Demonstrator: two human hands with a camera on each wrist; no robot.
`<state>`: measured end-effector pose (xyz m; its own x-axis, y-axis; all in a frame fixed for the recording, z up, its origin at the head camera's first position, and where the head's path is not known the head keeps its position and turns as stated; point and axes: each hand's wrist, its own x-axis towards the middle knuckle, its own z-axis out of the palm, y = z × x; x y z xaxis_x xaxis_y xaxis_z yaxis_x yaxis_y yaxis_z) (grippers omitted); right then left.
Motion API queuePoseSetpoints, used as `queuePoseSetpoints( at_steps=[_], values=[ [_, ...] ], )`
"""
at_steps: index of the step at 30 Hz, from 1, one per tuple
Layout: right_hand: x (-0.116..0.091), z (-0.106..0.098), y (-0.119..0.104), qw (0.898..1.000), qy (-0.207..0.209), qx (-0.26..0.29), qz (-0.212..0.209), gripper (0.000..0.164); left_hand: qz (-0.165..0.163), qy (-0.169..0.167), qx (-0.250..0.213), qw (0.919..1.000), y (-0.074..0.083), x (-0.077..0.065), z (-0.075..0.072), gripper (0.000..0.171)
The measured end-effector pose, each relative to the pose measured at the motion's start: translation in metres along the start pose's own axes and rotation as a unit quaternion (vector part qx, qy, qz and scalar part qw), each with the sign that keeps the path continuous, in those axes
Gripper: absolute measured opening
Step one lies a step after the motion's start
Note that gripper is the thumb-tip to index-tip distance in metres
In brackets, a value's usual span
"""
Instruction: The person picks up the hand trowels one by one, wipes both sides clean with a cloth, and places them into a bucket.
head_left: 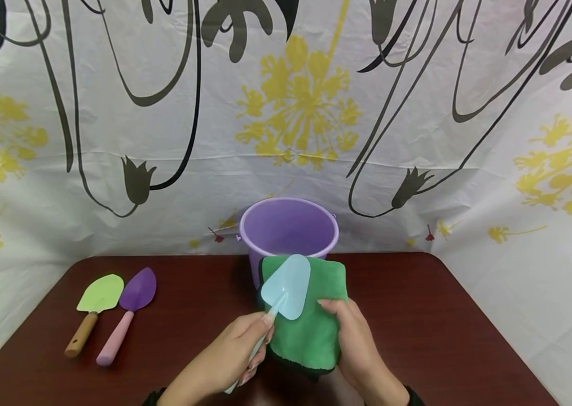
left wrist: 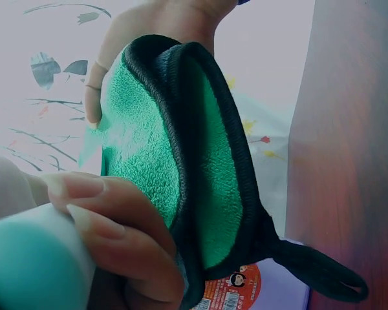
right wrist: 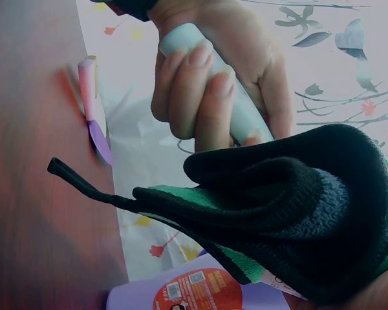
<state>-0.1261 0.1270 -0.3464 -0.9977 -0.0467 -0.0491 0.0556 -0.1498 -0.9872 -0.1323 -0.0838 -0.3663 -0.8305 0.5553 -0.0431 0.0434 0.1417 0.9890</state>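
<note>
My left hand grips the handle of a light blue trowel, its blade tilted up and away from me. Behind that blade, a folded green cloth with black edging is held in my right hand, thumb on its front face. The blade overlaps the cloth in the head view. From the left wrist, the cloth's folded layers and a black hanging loop show. In the right wrist view, left fingers curl round the trowel's pale handle.
A purple bucket stands at the table's back edge, just beyond the cloth. On the left of the brown table lie a green trowel with a wooden handle and a purple trowel with a pink handle. A patterned sheet hangs behind.
</note>
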Motion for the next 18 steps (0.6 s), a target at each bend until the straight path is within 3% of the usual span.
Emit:
queuePoseSetpoints(
  at_steps=[10, 18],
  values=[
    [0.0022, -0.0039, -0.0039, 1.000, 0.013, 0.005, -0.006, 0.031, -0.003, 0.008, 0.004, 1.0000, -0.0014, 0.0003, 0.0001, 0.048],
    [0.0014, -0.0055, -0.0048, 1.000, 0.023, -0.005, -0.011, 0.032, -0.005, 0.004, -0.003, 1.0000, -0.0012, 0.0000, 0.0002, 0.054]
  ],
)
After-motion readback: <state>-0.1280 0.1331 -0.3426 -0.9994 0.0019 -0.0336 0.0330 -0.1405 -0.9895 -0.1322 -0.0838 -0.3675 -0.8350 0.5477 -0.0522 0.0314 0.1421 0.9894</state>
